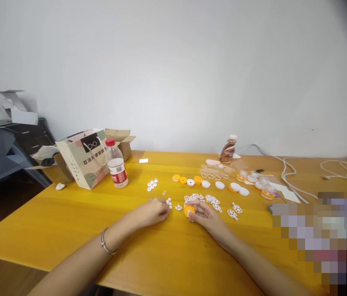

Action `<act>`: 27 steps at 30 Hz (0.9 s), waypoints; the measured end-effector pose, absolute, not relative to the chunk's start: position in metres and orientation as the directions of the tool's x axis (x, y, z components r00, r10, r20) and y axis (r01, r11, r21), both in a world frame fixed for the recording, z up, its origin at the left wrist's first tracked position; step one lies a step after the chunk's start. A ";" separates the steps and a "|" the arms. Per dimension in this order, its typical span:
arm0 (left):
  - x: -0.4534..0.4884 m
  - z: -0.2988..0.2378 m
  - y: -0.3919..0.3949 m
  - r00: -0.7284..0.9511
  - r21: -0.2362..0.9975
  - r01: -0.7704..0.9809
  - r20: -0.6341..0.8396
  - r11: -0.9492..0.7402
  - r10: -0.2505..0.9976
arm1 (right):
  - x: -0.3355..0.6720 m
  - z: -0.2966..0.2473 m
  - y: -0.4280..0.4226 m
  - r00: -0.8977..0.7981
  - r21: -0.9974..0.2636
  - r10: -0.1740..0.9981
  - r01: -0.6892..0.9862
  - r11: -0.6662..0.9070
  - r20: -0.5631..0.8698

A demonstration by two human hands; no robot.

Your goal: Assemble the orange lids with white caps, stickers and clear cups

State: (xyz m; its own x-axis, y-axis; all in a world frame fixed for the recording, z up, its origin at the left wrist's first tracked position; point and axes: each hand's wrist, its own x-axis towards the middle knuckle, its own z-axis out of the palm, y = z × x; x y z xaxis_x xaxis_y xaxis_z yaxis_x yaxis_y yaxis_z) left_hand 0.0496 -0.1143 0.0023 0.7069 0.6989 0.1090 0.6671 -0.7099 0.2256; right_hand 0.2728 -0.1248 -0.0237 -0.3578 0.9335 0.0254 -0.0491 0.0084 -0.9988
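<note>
My right hand (pixel 205 216) grips a round orange plastic disc (pixel 188 211) between thumb and fingers, just above the table. My left hand (pixel 152 212) rests at the table with its fingers curled together beside a few small white round pieces (pixel 169 201); whatever may be in its fingertips is hidden. Between the hands lies a small white fan-shaped piece (pixel 178 207). White openwork plastic pieces (pixel 212 200) are scattered behind and to the right of my right hand. A row of orange and white discs (pixel 189 181) runs farther back.
Left of centre stand a red-capped bottle (pixel 118 170), a paper bag (pixel 83 160) and cardboard boxes (pixel 123 142). Small white knobbed pieces (pixel 152 184) lie nearby. Clear rings (pixel 212 172), a brown bottle (pixel 228 150), clear-topped assemblies (pixel 267 187) and white cables (pixel 290 174) occupy the right.
</note>
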 end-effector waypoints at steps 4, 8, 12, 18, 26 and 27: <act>0.057 0.001 -0.121 0.687 0.108 0.710 0.108 -0.696 0.718 | 0.274 -0.024 -0.125 -0.366 -0.998 0.930 -0.063 -0.003 0.020; 0.063 -0.001 -0.128 0.694 0.070 0.694 0.201 -0.717 0.691 | 0.274 -0.025 -0.125 -0.374 -0.998 0.927 -0.069 -0.004 0.022; 0.064 -0.002 -0.127 0.645 0.240 0.663 0.297 -0.709 0.704 | 0.273 -0.026 -0.125 -0.378 -0.997 0.926 -0.074 -0.028 0.002; 0.070 -0.003 -0.126 0.497 0.684 0.466 0.323 -0.562 0.805 | 0.269 -0.025 -0.128 -0.382 -0.999 0.924 -0.046 -0.021 -0.002; 0.084 -0.002 -0.133 0.415 0.787 0.382 0.322 -0.484 0.851 | 0.261 -0.027 -0.133 -0.407 -0.999 0.913 -0.024 -0.030 -0.018; 0.084 -0.003 -0.133 0.420 0.776 0.391 0.329 -0.495 0.846 | 0.261 -0.027 -0.134 -0.406 -0.999 0.914 -0.022 -0.026 -0.015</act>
State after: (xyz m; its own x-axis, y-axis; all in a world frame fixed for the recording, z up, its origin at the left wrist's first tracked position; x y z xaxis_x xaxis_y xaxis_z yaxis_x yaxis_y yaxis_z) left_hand 0.0840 -0.1332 -0.0031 0.4198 0.8460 0.3286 0.3906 -0.4952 0.7760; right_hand 0.2606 -0.1340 -0.0271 -0.4064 0.9136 -0.0150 -0.0225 -0.0265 -0.9994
